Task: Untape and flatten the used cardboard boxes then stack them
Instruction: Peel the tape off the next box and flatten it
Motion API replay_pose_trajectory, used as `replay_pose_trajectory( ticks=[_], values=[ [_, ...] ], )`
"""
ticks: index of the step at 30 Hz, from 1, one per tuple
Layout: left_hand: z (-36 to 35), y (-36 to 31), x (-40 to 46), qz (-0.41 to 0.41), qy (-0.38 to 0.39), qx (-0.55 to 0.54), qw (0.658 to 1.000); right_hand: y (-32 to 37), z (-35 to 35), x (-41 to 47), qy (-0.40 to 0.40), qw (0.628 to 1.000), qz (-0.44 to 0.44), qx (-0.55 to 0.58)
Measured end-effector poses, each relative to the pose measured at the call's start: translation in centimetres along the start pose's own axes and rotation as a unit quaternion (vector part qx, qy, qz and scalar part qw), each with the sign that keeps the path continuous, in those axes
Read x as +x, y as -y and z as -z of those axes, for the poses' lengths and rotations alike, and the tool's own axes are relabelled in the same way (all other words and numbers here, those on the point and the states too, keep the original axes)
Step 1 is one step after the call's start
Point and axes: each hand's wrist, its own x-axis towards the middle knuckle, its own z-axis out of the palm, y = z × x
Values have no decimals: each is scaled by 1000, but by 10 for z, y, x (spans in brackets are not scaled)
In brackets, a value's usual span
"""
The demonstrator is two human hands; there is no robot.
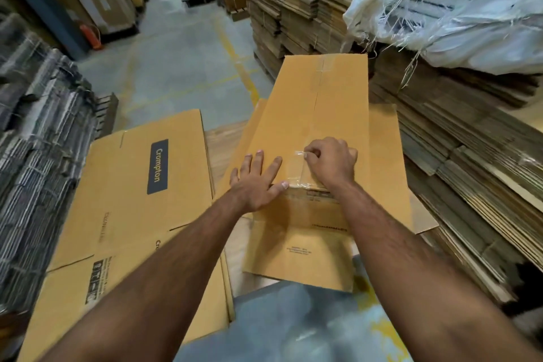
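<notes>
**Operator:** Report hand status.

**Inspector:** Left hand (258, 182) lies flat, fingers straight and spread, pressing down on the taped box (317, 126) near its closer end. Right hand (332, 163) is curled, with thumb and forefinger pinching a lifted end of clear tape (298, 154) just beside the left fingertips.

**Operator:** Locate the work items, largest first.

**Inspector:** The tied cardboard stacks (296, 6) fill the far and right side of the aisle, and a white woven sack (458, 6) rests on top at the right. The flattened box (141, 185), printed "Crompton", lies to the left on a low pile. The taped box lies in the centre on other cardboard sheets, its long axis pointing away from the person. The tape strip runs along its centre seam; a further patch of tape is visible at the far end.

**Operator:** Progress assessment?

**Inspector:** Judged partial. At least one box already lies flat at the left. The current box appears collapsed, but its seam is not yet untaped. Removing the strip, opening the seam and stacking appear outstanding.

**Operator:** Arm pose?

**Inspector:** Both forearms extend forward and converge on the box; the left palm faces down, the right wrist is bent over the seam.
</notes>
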Motion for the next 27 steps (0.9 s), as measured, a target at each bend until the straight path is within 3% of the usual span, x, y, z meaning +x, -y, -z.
replay_pose_trajectory(
  ticks=[4,15,21,27],
  values=[
    [1,1,1,-3,5,-2,1000,-2,-6,3,-12,1000,9,0],
    [0,-2,-5,1,-11,-2,1000,4,-13,-1,-9,985,102,-137],
    [-10,-2,-5,-3,-75,25,997,6,-10,-9,-8,984,118,-131],
    [-12,2,-6,-16,-80,21,996,11,-9,-35,-14,988,125,-94]
  ],
)
